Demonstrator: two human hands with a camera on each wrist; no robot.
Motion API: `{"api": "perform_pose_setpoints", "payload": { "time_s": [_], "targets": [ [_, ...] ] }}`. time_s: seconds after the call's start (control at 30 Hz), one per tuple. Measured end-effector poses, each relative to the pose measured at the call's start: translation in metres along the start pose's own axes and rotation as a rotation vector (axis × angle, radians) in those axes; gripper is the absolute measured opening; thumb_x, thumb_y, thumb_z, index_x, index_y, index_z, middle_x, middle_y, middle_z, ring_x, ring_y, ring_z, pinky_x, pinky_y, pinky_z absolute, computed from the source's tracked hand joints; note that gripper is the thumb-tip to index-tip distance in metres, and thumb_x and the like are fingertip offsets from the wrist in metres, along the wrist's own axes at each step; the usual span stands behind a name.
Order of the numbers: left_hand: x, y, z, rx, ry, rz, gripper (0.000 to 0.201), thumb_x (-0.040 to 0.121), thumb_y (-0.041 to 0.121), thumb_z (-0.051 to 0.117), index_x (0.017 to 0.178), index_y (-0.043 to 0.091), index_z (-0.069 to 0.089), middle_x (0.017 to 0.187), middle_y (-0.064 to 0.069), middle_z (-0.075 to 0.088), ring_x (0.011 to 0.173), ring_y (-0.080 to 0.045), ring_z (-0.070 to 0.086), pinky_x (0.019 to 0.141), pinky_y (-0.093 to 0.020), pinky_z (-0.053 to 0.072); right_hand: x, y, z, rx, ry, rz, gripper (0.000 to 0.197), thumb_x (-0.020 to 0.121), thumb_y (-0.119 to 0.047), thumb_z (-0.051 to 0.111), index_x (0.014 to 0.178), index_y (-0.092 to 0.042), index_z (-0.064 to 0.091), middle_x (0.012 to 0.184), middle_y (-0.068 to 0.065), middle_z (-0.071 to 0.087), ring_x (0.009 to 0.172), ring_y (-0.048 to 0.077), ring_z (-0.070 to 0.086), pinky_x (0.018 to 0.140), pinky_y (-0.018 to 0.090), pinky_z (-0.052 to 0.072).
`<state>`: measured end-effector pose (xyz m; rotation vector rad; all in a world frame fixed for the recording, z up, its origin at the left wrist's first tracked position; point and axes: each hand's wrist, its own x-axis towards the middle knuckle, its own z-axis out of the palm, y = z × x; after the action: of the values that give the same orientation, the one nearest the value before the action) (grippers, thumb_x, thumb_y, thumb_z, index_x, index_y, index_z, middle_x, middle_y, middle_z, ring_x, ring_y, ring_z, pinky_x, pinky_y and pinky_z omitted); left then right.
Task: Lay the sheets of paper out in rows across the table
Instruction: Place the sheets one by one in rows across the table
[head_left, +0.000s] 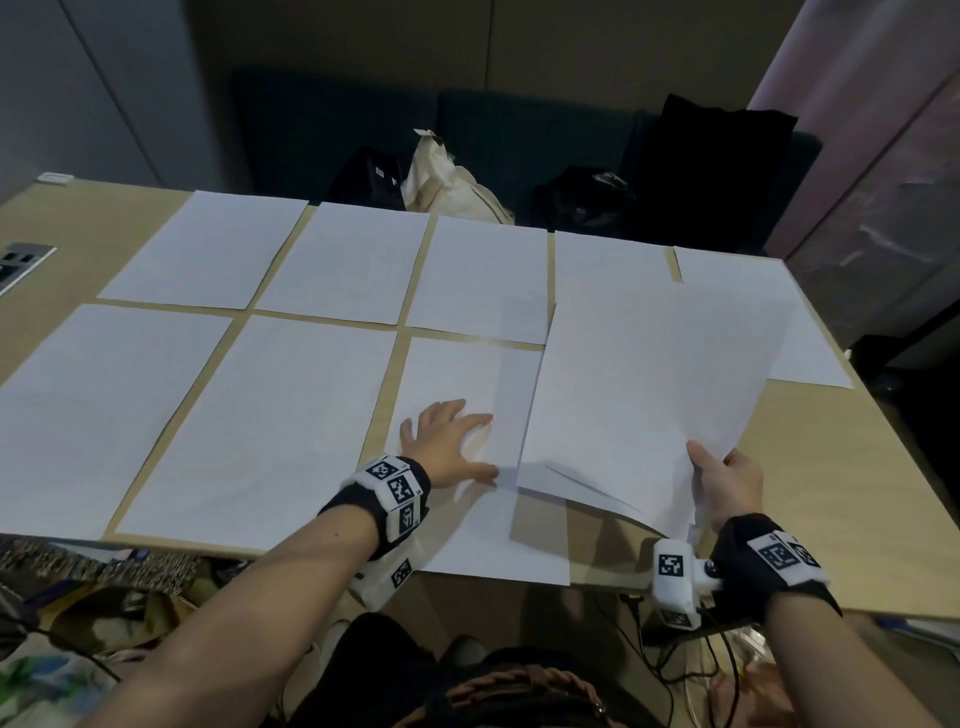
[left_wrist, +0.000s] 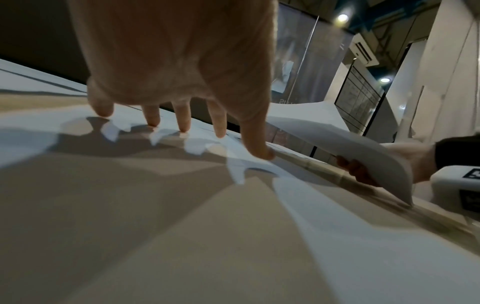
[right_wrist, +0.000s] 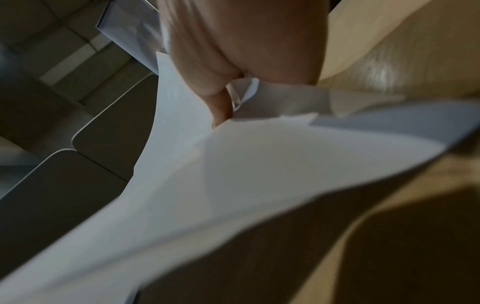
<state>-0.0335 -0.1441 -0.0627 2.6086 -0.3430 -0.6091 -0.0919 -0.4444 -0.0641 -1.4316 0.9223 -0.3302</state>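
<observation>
Several white sheets lie in two rows on the wooden table (head_left: 841, 519). The far row (head_left: 353, 260) runs across the whole width. In the near row, my left hand (head_left: 449, 441) presses flat with spread fingers (left_wrist: 182, 121) on the third sheet (head_left: 467, 374), whose near end reaches past the table's front edge. My right hand (head_left: 727, 486) pinches the near corner of a stack of sheets (head_left: 639, 405) lifted and curved above the table to the right; in the right wrist view the stack of sheets (right_wrist: 233, 164) bends under the thumb (right_wrist: 221, 107).
Dark bags (head_left: 587, 200) and a pale cloth bag (head_left: 452, 182) sit on a bench behind the table. A socket panel (head_left: 21, 260) is set in the table's left side. Bare wood shows at the near right. Cables (head_left: 675, 654) hang below the front edge.
</observation>
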Motion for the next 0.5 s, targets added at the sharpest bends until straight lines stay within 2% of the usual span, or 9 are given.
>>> {"api": "perform_pose_setpoints", "payload": {
  "time_s": [0.07, 0.13, 0.33, 0.5],
  "targets": [
    [0.0015, -0.0014, 0.0037, 0.048, -0.069, -0.011, 0.087, 0.072, 0.059, 0.064, 0.144, 0.041, 0.02, 0.16, 0.002, -0.003, 0.147, -0.024, -0.01, 0.114, -0.057, -0.006, -0.0009, -0.0009, -0.0025, -0.01, 0.009, -0.001, 0.03, 0.089, -0.002, 0.057, 0.116, 0.012, 0.055, 0.124, 0.028, 0.058, 0.098, 0.028, 0.056, 0.094, 0.039, 0.044],
    [0.0039, -0.004, 0.0022, 0.055, -0.077, -0.018, 0.092, 0.07, 0.06, 0.065, 0.145, 0.042, 0.015, 0.16, 0.003, -0.009, 0.146, -0.024, -0.015, 0.112, -0.058, -0.008, -0.0017, -0.0012, -0.0046, -0.007, 0.014, 0.005, 0.031, 0.089, -0.003, 0.057, 0.116, 0.011, 0.055, 0.124, 0.028, 0.058, 0.098, 0.028, 0.056, 0.094, 0.038, 0.044],
    [0.0065, -0.0068, -0.003, 0.058, -0.091, -0.017, 0.094, 0.068, 0.056, 0.069, 0.145, 0.042, 0.017, 0.16, 0.003, -0.007, 0.147, -0.023, -0.014, 0.112, -0.06, -0.007, -0.0022, -0.0016, -0.0046, -0.017, 0.016, 0.015, 0.032, 0.09, -0.002, 0.055, 0.12, 0.01, 0.054, 0.121, 0.022, 0.059, 0.099, 0.027, 0.056, 0.091, 0.035, 0.043],
    [0.0049, -0.0063, -0.0012, 0.051, -0.093, -0.017, 0.093, 0.067, 0.053, 0.071, 0.144, 0.041, 0.02, 0.16, 0.004, -0.005, 0.147, -0.023, -0.013, 0.112, -0.06, -0.006, -0.0051, -0.0012, -0.0013, -0.011, 0.016, 0.021, 0.03, 0.089, -0.004, 0.057, 0.116, 0.009, 0.056, 0.118, 0.023, 0.061, 0.098, 0.028, 0.057, 0.096, 0.039, 0.044]
  ]
}}
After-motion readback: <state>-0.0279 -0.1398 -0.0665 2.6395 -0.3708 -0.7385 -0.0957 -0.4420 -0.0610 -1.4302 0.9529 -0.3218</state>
